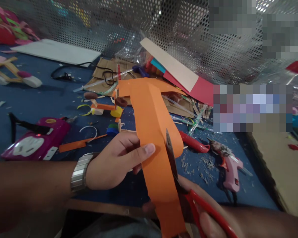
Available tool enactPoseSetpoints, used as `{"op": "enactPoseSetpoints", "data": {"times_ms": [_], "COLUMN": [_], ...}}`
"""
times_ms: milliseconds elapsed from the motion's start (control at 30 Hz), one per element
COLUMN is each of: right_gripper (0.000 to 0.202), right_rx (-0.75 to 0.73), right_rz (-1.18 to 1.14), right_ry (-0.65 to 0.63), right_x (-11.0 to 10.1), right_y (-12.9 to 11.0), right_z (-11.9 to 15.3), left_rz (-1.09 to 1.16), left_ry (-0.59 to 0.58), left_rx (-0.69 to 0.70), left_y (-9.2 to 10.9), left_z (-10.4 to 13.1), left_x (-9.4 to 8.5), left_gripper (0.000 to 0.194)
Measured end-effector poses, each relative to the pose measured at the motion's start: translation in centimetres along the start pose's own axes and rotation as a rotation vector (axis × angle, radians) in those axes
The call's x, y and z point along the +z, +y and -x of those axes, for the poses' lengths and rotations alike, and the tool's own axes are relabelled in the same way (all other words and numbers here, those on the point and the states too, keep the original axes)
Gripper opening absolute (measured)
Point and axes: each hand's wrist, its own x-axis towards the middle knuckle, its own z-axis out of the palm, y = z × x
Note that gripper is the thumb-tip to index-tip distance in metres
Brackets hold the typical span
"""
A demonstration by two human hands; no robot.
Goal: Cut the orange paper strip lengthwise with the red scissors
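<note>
We see the left hand (116, 158) pinching a long strip of orange paper (154, 132), with the thumb on top and the fingers behind it. The paper hangs in the air above the blue table (49, 99). The right hand (208, 215) is closed around the red handles of the scissors (186, 188). The dark blades point up along the right edge of the paper and touch it. A pink glue gun (229, 172) lies on the table to the right, and a pink box (34, 140) sits to the left.
</note>
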Motion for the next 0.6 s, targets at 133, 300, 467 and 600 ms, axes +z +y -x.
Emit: {"op": "enactPoseSetpoints", "data": {"times_ms": [133,300,467,600], "right_gripper": [0.07,0.069,0.05,0.043], "right_rx": [0.04,0.063,-0.072,-0.101], "right_rz": [0.032,-0.086,-0.21,-0.138], "right_ry": [0.052,0.1,0.205,0.125], "right_x": [0.2,0.2,0.8,1.9], "right_y": [-0.5,0.2,0.1,-1.7], "right_z": [0.1,0.6,0.1,-1.1], "left_rz": [-0.06,-0.087,0.03,0.097], "left_ry": [-0.044,-0.101,-0.184,-0.248], "left_rx": [0.048,0.088,0.017,0.02], "left_y": [0.0,-0.7,-0.9,-0.9], "left_z": [0.0,-0.2,-0.2,-0.3], "left_x": [-0.1,-0.6,-0.6,-0.6], "left_gripper": [0.041,0.046,0.042,0.043]}}
